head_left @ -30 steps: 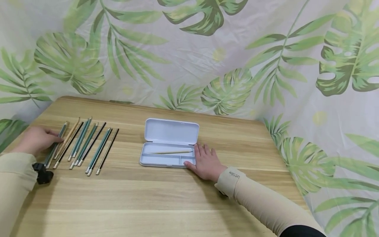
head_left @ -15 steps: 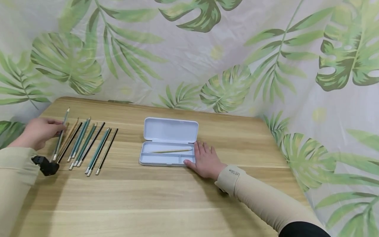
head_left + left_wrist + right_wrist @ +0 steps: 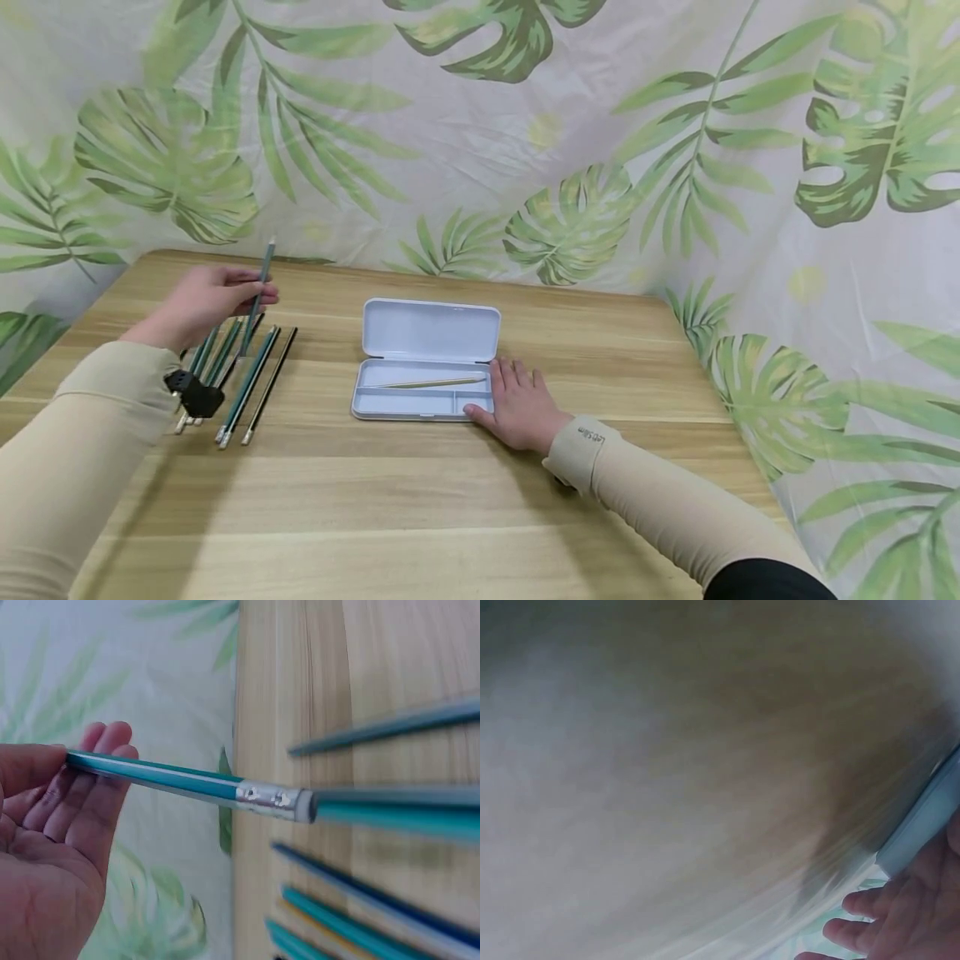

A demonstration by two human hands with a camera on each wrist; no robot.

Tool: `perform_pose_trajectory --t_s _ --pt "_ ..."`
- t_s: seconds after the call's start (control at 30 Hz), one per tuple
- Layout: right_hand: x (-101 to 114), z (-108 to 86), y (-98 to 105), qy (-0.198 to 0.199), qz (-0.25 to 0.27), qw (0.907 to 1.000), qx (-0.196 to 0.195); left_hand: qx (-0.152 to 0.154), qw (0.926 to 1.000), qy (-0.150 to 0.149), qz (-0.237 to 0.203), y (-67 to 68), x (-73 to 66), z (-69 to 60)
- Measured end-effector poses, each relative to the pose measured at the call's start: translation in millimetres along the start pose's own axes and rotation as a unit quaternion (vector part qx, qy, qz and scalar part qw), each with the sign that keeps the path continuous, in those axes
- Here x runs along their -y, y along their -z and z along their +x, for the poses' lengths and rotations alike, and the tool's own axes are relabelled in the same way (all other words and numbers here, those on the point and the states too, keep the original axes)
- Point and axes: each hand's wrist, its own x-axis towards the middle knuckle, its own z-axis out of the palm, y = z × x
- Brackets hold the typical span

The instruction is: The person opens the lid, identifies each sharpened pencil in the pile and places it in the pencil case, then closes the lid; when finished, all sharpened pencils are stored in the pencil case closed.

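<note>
My left hand (image 3: pixel 213 302) pinches a teal pencil (image 3: pixel 165 777) between thumb and fingers, raised above the table with its silver ferrule and eraser end pointing down. Beneath that hand lie several teal and black pencils (image 3: pixel 255 385), partly hidden by the hand and wrist. At the middle of the table a pale blue pencil case (image 3: pixel 431 329) lies with its lid up. One gold-coloured pencil (image 3: pixel 435 383) rests in its long back compartment. My right hand (image 3: pixel 521 406) rests on the case's right end, fingers straight and spread; the right wrist view catches its fingers beside the case's edge.
The wooden table (image 3: pixel 420 517) ends at a leaf-patterned cloth (image 3: pixel 465 142) hanging behind and to the right. A black wrist camera (image 3: pixel 197 394) sits under the left cuff, close over the pencils.
My left hand has taken the teal pencil from the left end of the row, lifted it and carried it right over the other pencils. The right hand has stayed on the case.
</note>
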Motion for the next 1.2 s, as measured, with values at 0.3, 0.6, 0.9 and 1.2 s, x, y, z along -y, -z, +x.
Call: perform_pose_trajectory --t_s 0.3,0.6,0.9,1.2 --pt "0 -1.5 2 0.002 0.009 1.0000 0.000 0.073 0.9906 -0.094 0.067 -72.9 -46.7 14.5" --pt "-1 0.1 1 -0.001 0.012 0.9999 0.010 0.111 0.9844 -0.115 0.074 -136.2 -60.1 37.8" --pt "2 -1.5 3 0.005 0.016 0.9998 -0.005 0.137 0.9762 -0.137 0.097 -169.2 -47.8 50.0" --pt "1 -1.1 1 0.003 0.012 0.9999 -0.007 0.173 0.9517 -0.175 0.183 -185.7 -41.0 51.1"
